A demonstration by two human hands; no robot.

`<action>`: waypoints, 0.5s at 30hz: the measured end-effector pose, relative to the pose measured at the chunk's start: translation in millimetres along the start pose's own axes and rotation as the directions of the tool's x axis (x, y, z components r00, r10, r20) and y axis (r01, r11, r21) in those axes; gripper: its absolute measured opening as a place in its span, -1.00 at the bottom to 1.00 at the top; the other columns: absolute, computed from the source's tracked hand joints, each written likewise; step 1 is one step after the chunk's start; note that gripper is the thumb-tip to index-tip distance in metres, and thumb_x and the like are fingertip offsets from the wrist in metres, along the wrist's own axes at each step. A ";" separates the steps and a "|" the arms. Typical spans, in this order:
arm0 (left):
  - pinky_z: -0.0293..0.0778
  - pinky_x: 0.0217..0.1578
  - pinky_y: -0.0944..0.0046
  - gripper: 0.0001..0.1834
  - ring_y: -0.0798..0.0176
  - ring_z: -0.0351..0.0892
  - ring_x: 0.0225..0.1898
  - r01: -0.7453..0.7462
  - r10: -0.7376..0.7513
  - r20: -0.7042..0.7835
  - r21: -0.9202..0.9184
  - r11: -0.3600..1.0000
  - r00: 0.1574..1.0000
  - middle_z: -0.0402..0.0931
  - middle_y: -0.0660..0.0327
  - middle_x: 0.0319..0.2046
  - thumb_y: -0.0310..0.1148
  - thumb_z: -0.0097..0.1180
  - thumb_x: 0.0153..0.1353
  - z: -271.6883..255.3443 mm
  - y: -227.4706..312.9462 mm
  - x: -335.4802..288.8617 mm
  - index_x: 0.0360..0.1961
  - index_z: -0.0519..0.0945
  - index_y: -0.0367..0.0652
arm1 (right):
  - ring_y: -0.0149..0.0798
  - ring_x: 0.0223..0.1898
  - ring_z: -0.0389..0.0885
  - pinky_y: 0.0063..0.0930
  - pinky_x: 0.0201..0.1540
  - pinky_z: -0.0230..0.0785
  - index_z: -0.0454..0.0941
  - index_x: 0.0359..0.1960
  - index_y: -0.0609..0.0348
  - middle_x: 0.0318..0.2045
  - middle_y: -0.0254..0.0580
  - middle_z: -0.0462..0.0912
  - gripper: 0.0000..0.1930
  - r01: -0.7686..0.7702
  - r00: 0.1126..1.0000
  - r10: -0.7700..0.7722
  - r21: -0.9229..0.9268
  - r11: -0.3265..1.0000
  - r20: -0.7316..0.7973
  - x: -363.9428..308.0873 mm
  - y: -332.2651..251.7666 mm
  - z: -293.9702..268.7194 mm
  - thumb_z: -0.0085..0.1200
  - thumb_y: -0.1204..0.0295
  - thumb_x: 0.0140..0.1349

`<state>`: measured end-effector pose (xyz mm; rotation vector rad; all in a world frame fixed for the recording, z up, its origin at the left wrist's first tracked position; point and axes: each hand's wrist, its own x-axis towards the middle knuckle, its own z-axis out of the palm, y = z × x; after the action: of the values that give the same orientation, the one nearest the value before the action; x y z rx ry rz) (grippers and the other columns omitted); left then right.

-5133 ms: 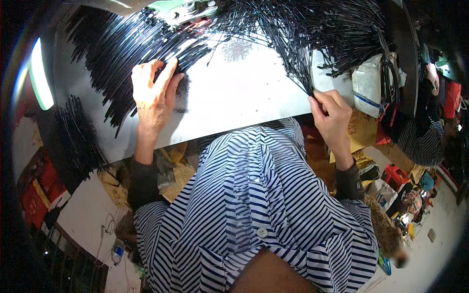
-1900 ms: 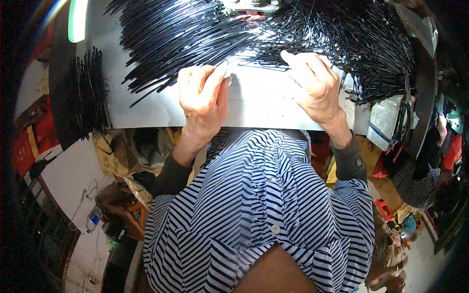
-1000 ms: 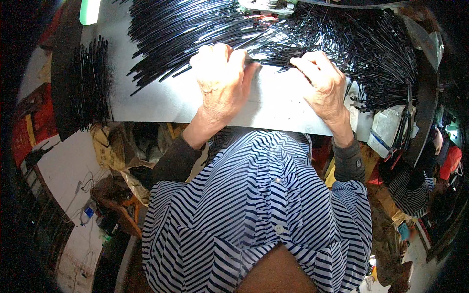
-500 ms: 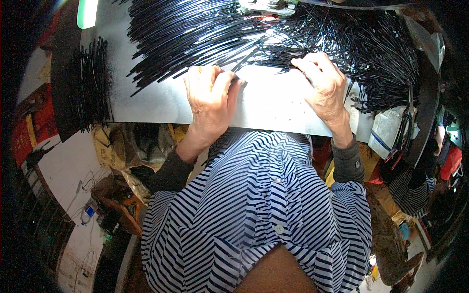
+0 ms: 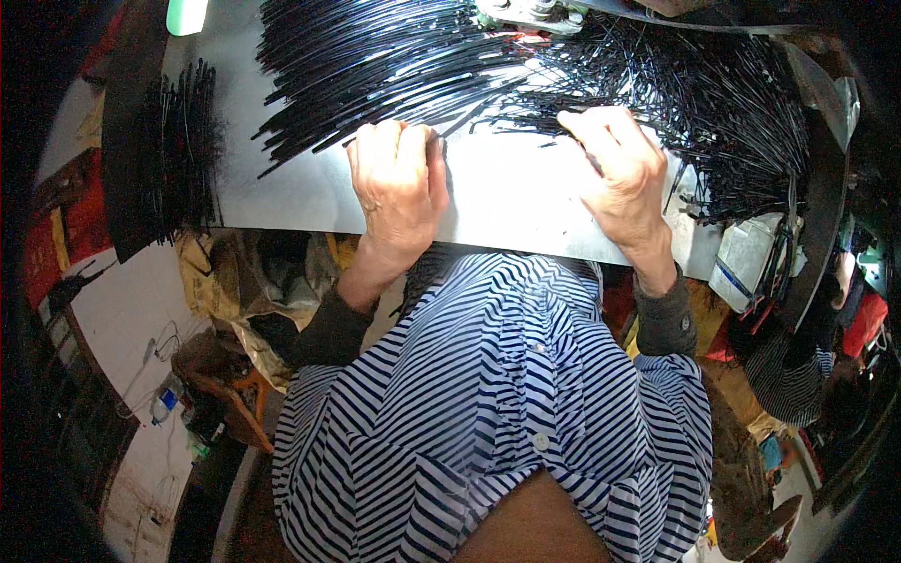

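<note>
We judge the step in hand to be the handling of loose black rods on the pale desk (image 5: 511,206). One sheaf (image 5: 375,66), mostly aligned, spans the left and far part; a tangled heap (image 5: 713,113) covers the far right. Our left hand (image 5: 399,188), fingers curled and thumb drawn in, stands at the sheaf's near side; our right hand (image 5: 624,169), half curled, stands at the heap's near side. We cannot tell whether either grip has hold of a rod. The next move, we judge, calls for a light pinch, since crossed rods may drag their neighbours. A smaller batch (image 5: 183,150) lies by the desk's left edge, a white box (image 5: 746,263) near its right corner, a metal fixture (image 5: 530,13) at its far side. Beyond the near edge we see yellowish sacking (image 5: 206,281), a bottle (image 5: 164,402) and, rightward, a striped garment (image 5: 786,380).
</note>
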<state>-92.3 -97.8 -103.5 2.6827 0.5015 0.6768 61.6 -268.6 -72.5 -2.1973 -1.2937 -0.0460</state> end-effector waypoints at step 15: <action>0.41 -0.45 0.31 -0.82 0.15 0.52 -0.47 0.001 -0.112 -0.250 -0.403 0.915 0.962 0.52 0.10 -0.46 -0.68 0.12 0.03 4.3 -12.9 -15.2 -0.30 0.55 -0.29 | -0.10 -0.45 0.52 -0.27 -0.43 0.36 0.49 -0.46 0.15 -0.49 -0.15 0.49 -0.86 0.218 0.971 -0.223 0.057 0.974 0.086 22.0 -15.9 51.2 0.05 0.37 -0.02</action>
<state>-105.9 -93.6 -118.1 2.1963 0.4482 1.0139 47.4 -220.1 -100.8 -2.0276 -1.5706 0.0001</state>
